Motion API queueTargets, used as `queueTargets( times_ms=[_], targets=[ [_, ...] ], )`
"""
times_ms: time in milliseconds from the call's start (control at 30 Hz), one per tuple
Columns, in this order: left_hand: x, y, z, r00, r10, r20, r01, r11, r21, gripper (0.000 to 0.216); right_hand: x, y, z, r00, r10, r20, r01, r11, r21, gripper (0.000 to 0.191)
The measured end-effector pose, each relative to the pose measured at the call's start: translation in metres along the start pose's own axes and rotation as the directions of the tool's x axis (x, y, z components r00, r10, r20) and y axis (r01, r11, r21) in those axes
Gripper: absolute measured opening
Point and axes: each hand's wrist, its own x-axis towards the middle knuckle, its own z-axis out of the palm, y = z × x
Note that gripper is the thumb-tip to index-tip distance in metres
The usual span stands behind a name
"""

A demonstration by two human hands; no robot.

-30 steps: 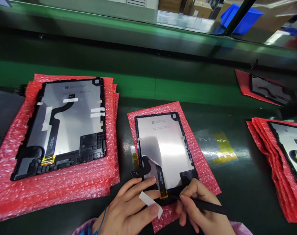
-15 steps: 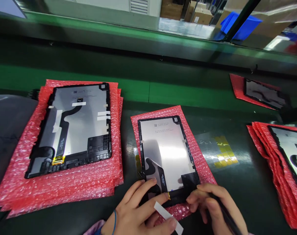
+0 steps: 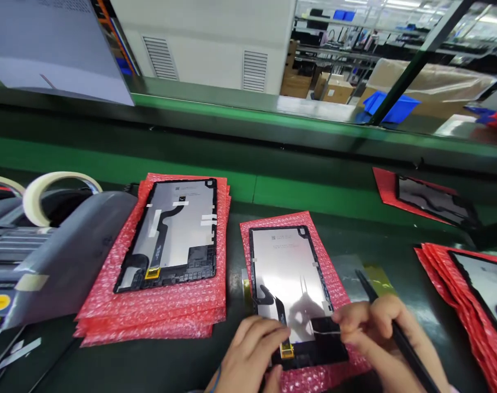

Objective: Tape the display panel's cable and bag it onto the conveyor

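Observation:
A tablet screen panel (image 3: pixel 287 267) lies back side up in front of me, on a sheet of pink bubble wrap (image 3: pixel 326 267). My left hand (image 3: pixel 252 349) rests on its lower left corner, fingers stretched out flat beside the black flex cable (image 3: pixel 280 311) and its gold connector (image 3: pixel 287 350). Over the lower right corner is my right hand (image 3: pixel 379 333), closed around black tweezers (image 3: pixel 404 344) whose tips point up and away. Its thumb and forefinger also pinch a thin pale strip (image 3: pixel 327 332), seen nearly edge-on above the panel's black patch.
Left stands a stack of red bubble-wrap bags (image 3: pixel 150 305) with a taped screen panel (image 3: pixel 172 234) on top. Beyond it is a grey tape dispenser (image 3: pixel 76 245) with a tape roll (image 3: pixel 35 202). More bags (image 3: pixel 449 295) and panels lie right. Yellow tape (image 3: pixel 377 278) sticks to the bench.
The white strip has left my left fingers, and a pale strip is now in my right fingertips. My right hand has lifted, the tweezers swinging upward. The view has tilted up and left.

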Motion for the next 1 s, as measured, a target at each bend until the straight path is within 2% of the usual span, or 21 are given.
queueTargets(
  times_ms=[33, 100, 200, 267, 367, 467, 533, 633, 733, 867, 1000],
  targets=[
    [0.002, -0.005, 0.004, 0.999, 0.046, -0.024, -0.041, 0.983, 0.181, 0.050, 0.005, -0.004, -0.005, 1.000, 0.002, 0.000, -0.002, 1.000, -0.023, 0.039],
    [0.006, -0.014, 0.015, 0.994, 0.105, -0.033, -0.078, 0.884, 0.461, 0.045, 0.014, -0.010, -0.012, 0.998, -0.021, 0.065, 0.027, 0.996, -0.080, 0.038],
    [0.013, -0.021, 0.027, 0.993, 0.116, -0.010, -0.084, 0.775, 0.626, 0.054, 0.028, -0.011, -0.009, 0.982, -0.077, 0.173, 0.105, 0.981, -0.160, 0.038],
    [0.018, -0.020, 0.029, 0.992, 0.122, -0.014, -0.082, 0.744, 0.663, 0.053, 0.038, -0.008, 0.001, 0.962, -0.043, 0.268, 0.099, 0.975, -0.197, 0.038],
    [0.023, -0.012, 0.022, 0.987, 0.156, -0.029, -0.093, 0.721, 0.687, 0.045, 0.060, -0.001, 0.025, 0.917, 0.053, 0.395, 0.009, 0.988, -0.153, 0.040],
    [0.023, -0.004, 0.015, 0.987, 0.159, -0.004, -0.106, 0.674, 0.731, 0.038, 0.082, 0.011, 0.046, 0.876, 0.113, 0.469, -0.082, 0.993, -0.087, 0.049],
    [0.022, -0.002, 0.014, 0.985, 0.173, 0.004, -0.114, 0.629, 0.769, 0.033, 0.093, 0.022, 0.053, 0.850, 0.148, 0.506, -0.108, 0.988, -0.108, 0.053],
    [0.019, -0.002, 0.018, 0.975, 0.224, 0.010, -0.137, 0.564, 0.815, 0.032, 0.102, 0.035, 0.055, 0.824, 0.159, 0.544, -0.083, 0.983, -0.162, 0.053],
    [0.018, -0.005, 0.022, 0.965, 0.262, 0.001, -0.144, 0.527, 0.838, 0.034, 0.105, 0.044, 0.055, 0.821, 0.128, 0.557, -0.014, 0.979, -0.203, 0.050],
    [0.020, -0.008, 0.023, 0.956, 0.294, -0.020, -0.152, 0.549, 0.822, 0.038, 0.108, 0.046, 0.056, 0.830, 0.098, 0.549, 0.046, 0.969, -0.242, 0.043],
    [0.024, -0.009, 0.019, 0.950, 0.310, 0.027, -0.215, 0.591, 0.777, 0.040, 0.106, 0.043, 0.056, 0.840, 0.068, 0.538, 0.087, 0.962, -0.258, 0.034]
  ],
)
